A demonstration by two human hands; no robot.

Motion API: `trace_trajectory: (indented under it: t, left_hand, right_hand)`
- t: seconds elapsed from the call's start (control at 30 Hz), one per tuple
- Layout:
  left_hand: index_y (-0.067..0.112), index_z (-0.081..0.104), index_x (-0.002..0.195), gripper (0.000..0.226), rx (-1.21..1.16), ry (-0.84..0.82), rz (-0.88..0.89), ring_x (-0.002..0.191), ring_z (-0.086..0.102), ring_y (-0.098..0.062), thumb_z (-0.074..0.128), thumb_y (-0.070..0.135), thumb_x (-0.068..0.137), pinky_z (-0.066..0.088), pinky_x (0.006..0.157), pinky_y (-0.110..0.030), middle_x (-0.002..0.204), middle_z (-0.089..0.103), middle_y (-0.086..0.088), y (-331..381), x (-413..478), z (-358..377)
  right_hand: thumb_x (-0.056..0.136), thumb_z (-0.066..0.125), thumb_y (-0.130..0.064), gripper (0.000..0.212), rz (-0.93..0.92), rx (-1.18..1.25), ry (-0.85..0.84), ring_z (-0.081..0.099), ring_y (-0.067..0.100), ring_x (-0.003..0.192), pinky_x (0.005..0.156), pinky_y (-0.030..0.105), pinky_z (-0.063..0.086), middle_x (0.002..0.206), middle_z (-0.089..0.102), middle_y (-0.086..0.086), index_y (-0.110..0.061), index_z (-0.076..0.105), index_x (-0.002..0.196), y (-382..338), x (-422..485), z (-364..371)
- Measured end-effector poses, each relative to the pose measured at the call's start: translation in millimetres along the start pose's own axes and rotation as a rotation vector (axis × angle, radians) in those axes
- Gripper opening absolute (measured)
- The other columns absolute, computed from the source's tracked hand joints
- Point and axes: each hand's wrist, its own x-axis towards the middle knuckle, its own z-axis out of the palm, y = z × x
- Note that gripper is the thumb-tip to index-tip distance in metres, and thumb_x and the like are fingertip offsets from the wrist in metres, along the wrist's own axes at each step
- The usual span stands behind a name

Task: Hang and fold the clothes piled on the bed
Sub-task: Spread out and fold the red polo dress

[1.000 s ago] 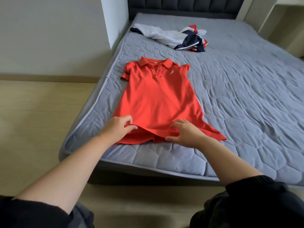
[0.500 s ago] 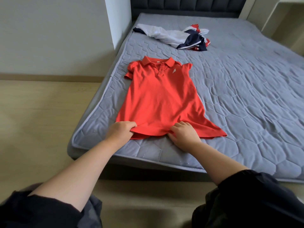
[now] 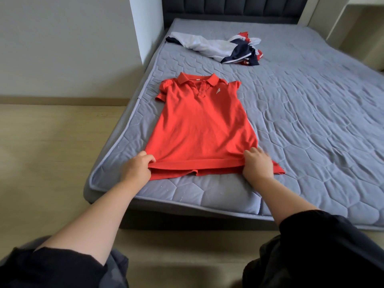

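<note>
Spreading over the centre and right of the frame, the grey quilted bed [image 3: 311, 125] carries a red polo dress [image 3: 199, 125] laid flat at frame centre, collar toward the headboard. A white, navy and red heap of clothes [image 3: 224, 48] lies at upper centre, well apart. The left hand [image 3: 137, 166] pinches the hem's left corner. The right hand [image 3: 256, 163] curls its fingers [image 3: 252, 154] round the hem's right side. Folding this dress looks like the step in hand. Next, both corners probably need lifting evenly toward the collar.
</note>
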Motion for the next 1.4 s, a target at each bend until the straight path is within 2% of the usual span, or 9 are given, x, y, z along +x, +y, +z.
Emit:
trace_trajectory:
  t: [0.23,0.33,0.5,0.63,0.93,1.07,1.17,1.27,1.4]
  left_hand:
    - [0.022,0.067,0.103,0.038,-0.242,0.063,-0.384,0.082,0.065,-0.029,0.049,0.001,0.077,0.046,0.061,-0.027,0.089,0.068,-0.007,-11,5,-8]
    - [0.024,0.068,0.094,0.049,-0.591,0.3,-0.501,0.039,0.058,-0.011,0.035,-0.006,0.075,0.04,0.034,-0.017,0.061,0.061,0.001,-4,6,-13]
    - [0.009,0.069,0.103,0.044,-0.754,0.506,-0.625,0.031,0.049,-0.012,0.034,-0.004,0.08,0.038,0.03,-0.018,0.067,0.061,-0.016,-17,13,-20]
    - [0.011,0.071,0.102,0.048,-0.539,0.395,-0.437,0.066,0.065,-0.027,0.041,-0.012,0.072,0.048,0.057,-0.024,0.085,0.069,-0.019,-32,8,-26]
    - [0.009,0.075,0.105,0.066,0.168,0.051,0.515,0.097,0.064,-0.037,0.061,-0.029,0.053,0.054,0.081,-0.047,0.107,0.066,-0.018,-28,-15,-10]
    - [0.013,0.073,0.109,0.038,0.141,-0.118,0.385,0.114,0.056,-0.027,0.047,0.014,0.082,0.029,0.11,-0.039,0.12,0.065,-0.007,-16,-14,-14]
    - [0.013,0.074,0.077,0.059,0.25,-0.068,0.381,0.087,0.063,-0.023,0.031,0.051,0.09,0.021,0.115,-0.042,0.081,0.072,-0.004,6,-8,-15]
    - [0.015,0.065,0.072,0.055,0.312,-0.12,0.276,0.083,0.065,-0.031,0.032,0.05,0.097,0.044,0.092,-0.038,0.076,0.069,-0.008,33,-9,-9]
    - [0.016,0.066,0.099,0.038,0.289,-0.083,0.06,0.092,0.063,-0.034,0.036,0.039,0.099,0.046,0.076,-0.036,0.098,0.069,-0.012,48,0,-1]
  right_hand:
    - [0.082,0.049,-0.004,0.027,0.78,0.508,-0.003,0.055,0.04,0.109,0.09,0.042,0.045,0.114,0.06,0.024,-0.001,0.061,0.107,43,1,3]
    - [0.079,0.051,-0.004,0.029,0.922,0.683,0.13,0.06,0.039,0.105,0.088,0.037,0.046,0.108,0.065,0.022,-0.006,0.066,0.104,46,4,1]
    - [0.081,0.041,-0.001,0.032,1.057,0.797,0.457,0.059,0.034,0.101,0.087,0.036,0.042,0.105,0.066,0.015,-0.013,0.061,0.104,46,6,-6]
    - [0.081,0.04,0.002,0.032,1.143,0.874,0.495,0.058,0.032,0.1,0.084,0.031,0.04,0.106,0.064,0.015,-0.009,0.06,0.103,51,5,-6]
    - [0.088,0.043,-0.01,0.036,0.85,0.31,0.004,0.042,0.037,0.118,0.097,0.043,0.036,0.124,0.051,0.019,0.003,0.061,0.116,59,-10,10]
    - [0.087,0.035,-0.024,0.049,0.88,0.295,0.038,0.041,0.035,0.12,0.101,0.045,0.028,0.126,0.054,0.017,0.001,0.063,0.118,52,-5,3]
    - [0.077,0.03,-0.032,0.056,0.615,0.263,0.23,0.047,0.037,0.112,0.101,0.044,0.026,0.116,0.06,0.02,0.002,0.068,0.101,31,0,-3]
    - [0.079,0.037,-0.031,0.044,0.348,0.134,0.061,0.054,0.036,0.106,0.102,0.045,0.032,0.107,0.064,0.02,0.0,0.064,0.097,10,-3,8]
    - [0.084,0.047,-0.033,0.039,0.485,0.131,-0.039,0.049,0.033,0.114,0.106,0.051,0.027,0.116,0.061,0.015,-0.003,0.061,0.105,-1,-5,16]
